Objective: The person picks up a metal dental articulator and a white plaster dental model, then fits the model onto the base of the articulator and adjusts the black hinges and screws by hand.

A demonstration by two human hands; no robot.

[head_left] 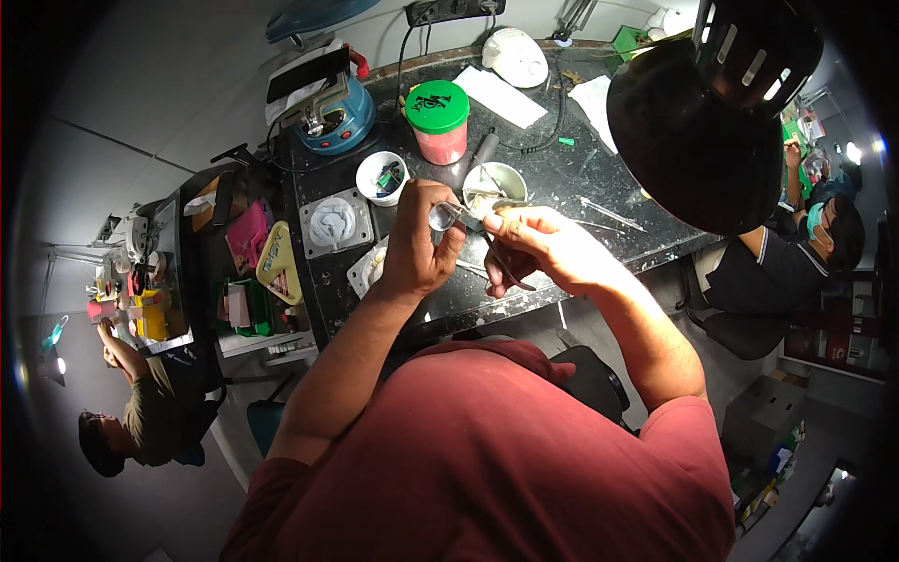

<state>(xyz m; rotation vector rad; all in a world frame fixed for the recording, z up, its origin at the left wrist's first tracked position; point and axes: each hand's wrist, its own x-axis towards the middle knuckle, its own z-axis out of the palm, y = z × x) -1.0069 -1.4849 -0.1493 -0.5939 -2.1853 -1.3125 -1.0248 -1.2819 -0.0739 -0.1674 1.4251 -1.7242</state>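
Both hands meet over the near edge of a black worktop. In my left hand [426, 245], closed with the fingers bent, is a small round silvery piece [441, 217] whose exact kind I cannot make out. My right hand [548, 248] is closed around a pliers-like tool [511, 270] with dark, curved handles. Its metal jaws reach toward the round piece; whether they grip it is too small to tell. Just behind the fingers stands a white bowl [510, 178] with something pale and a thin tool in it.
A pink jar with a green lid [438, 112], a white cup of small parts [382, 178] and a blue machine [339, 117] stand beyond. A black lamp shade [693, 140] hangs at right. Thin tools [613, 214] lie beneath it. Co-workers sit at both sides.
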